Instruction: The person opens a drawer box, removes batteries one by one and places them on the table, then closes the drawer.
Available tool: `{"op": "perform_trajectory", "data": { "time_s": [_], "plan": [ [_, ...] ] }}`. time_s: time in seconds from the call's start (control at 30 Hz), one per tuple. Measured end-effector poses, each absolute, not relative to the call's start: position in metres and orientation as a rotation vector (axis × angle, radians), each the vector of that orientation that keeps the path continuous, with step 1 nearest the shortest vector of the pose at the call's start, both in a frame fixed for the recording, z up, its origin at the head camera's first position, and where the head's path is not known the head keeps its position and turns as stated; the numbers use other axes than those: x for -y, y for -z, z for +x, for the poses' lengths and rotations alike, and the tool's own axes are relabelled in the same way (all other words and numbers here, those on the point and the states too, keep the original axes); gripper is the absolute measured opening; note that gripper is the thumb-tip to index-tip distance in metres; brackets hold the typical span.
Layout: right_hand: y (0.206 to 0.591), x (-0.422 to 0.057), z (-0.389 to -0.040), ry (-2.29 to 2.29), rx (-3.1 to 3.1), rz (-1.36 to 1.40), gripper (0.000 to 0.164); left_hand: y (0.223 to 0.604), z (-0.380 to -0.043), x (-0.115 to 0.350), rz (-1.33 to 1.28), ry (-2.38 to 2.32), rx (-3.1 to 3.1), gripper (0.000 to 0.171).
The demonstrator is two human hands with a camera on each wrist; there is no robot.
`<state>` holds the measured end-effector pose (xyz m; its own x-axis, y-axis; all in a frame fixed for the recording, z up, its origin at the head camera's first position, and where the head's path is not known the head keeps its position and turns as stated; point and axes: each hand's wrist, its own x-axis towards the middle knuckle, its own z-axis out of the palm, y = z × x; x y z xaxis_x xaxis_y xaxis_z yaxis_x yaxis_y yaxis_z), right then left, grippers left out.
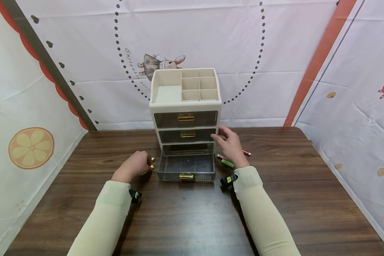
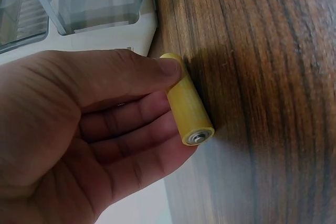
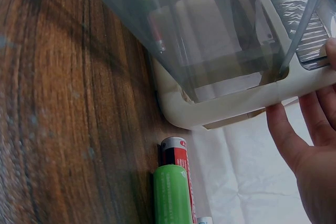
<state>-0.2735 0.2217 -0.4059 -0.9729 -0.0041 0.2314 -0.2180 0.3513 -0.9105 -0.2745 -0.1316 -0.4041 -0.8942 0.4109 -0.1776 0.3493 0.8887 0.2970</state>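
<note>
My left hand (image 1: 133, 166) pinches a yellow battery (image 2: 190, 103) between thumb and fingers, just left of a cream drawer organizer (image 1: 185, 105). The battery's metal end faces outward in the left wrist view. At the organizer's right side, my right hand (image 1: 232, 145) rests with its thumb at the front edge by the middle drawer (image 1: 172, 136) and its fingers (image 3: 283, 129) against the side frame. The clear bottom drawer (image 1: 187, 176) is pulled out between the hands, and no object shows inside it. Both upper drawers are closed.
A green battery (image 3: 172, 195) and a red and black battery (image 3: 174, 151) lie right of the organizer, with another red one (image 1: 246, 153) farther right. Beyond my left fingers lies a small gold-coloured piece (image 1: 153, 159). A printed cloth (image 1: 192, 32) hangs behind the wooden table (image 1: 185, 220).
</note>
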Motion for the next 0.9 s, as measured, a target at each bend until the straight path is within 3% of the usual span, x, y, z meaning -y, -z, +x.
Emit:
{"op": "perform_trajectory", "data": {
  "time_s": [0.9],
  "plan": [
    [0.4057,-0.2218,-0.2732,-1.677,2.418,0.206,0.053,0.3965,-0.2686,0.1314,0.504,-0.420,-2.815,0.009]
  ]
}}
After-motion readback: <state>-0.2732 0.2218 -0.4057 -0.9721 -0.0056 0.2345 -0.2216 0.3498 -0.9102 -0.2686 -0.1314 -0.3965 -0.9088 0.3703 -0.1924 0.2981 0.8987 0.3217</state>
